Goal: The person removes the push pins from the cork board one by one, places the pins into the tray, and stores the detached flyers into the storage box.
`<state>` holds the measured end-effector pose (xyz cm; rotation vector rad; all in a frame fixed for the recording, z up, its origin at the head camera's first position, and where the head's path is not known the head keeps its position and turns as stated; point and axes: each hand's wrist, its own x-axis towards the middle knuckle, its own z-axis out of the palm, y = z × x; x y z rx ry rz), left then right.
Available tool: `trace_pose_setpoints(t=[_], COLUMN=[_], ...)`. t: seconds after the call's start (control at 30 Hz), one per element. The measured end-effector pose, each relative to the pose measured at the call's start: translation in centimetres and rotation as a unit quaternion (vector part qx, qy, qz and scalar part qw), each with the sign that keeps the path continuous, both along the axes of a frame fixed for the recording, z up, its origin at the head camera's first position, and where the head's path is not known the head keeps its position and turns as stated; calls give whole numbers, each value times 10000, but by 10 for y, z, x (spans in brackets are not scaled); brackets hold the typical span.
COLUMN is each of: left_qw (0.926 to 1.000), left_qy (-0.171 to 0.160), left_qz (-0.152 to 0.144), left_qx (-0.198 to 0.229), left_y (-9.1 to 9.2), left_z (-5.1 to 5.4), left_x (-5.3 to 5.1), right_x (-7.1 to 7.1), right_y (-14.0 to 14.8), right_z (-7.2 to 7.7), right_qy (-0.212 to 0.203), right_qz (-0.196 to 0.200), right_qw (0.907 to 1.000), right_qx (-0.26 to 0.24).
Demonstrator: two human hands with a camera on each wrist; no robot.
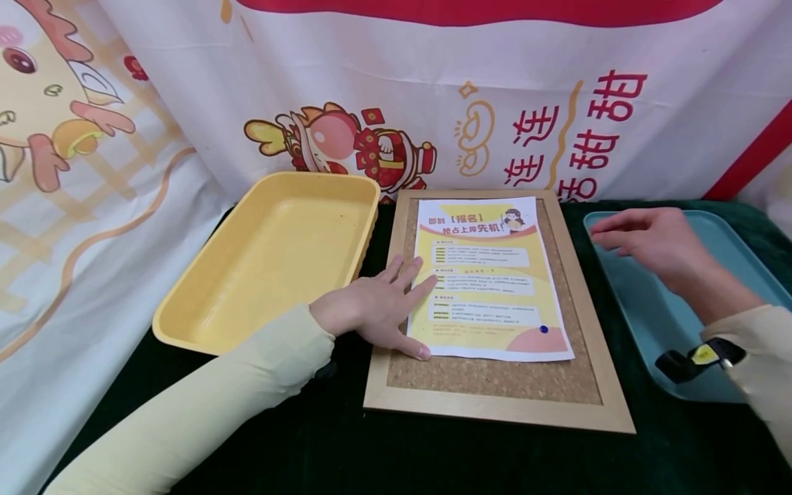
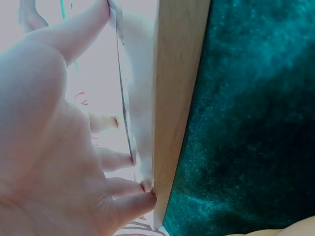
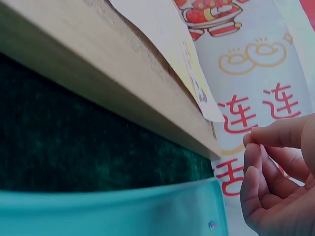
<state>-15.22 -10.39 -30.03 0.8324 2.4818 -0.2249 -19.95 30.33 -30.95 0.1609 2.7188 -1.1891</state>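
A printed yellow-and-white sheet of paper [image 1: 482, 323] lies on a wood-framed cork board [image 1: 495, 381]. One blue pushpin [image 1: 544, 329] shows at the sheet's lower right corner. With fingers spread, my left hand [image 1: 386, 306] rests on the left edge of the sheet and the board's frame. Over the blue tray [image 1: 730, 275] hovers my right hand [image 1: 656, 240]; in the right wrist view its fingers are curled and the thumb meets the index fingertip. Nothing can be made out between those tips. A small purple object [image 3: 212, 224] lies inside the tray.
To the left of the board stands a yellow plastic tray [image 1: 291, 247]. Dark green cloth [image 1: 346, 440] covers the table. Behind it hangs a white cloth [image 1: 445, 89] with cartoon figures and red characters.
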Motion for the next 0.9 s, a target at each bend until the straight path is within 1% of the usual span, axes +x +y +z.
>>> trace_pose_setpoints(t=[0.1, 0.3, 0.53, 0.63, 0.77, 0.9], left_qw=[10000, 9997, 9989, 9987, 9982, 9982], left_qy=[-4, 19, -176, -201, -245, -289], left_qz=[15, -82, -59, -57, -17, -7], left_qx=[44, 230, 421, 467, 551, 528], left_y=[0, 4, 8, 9, 10, 12], left_z=[0, 0, 2, 3, 1, 0], left_x=[-1, -4, -9, -10, -11, -12], right_x=[-2, -4, -9, -11, -14, -17], right_y=[5, 16, 28, 34, 41, 48], right_z=[-2, -4, -4, -6, -10, -16], right_qy=[48, 54, -84, -112, -161, -277], right_qz=[-77, -224, -369, -452, -605, -725], right_qw=[9999, 9997, 9993, 9989, 9979, 9969], right_qx=[45, 55, -65, -110, -166, -150])
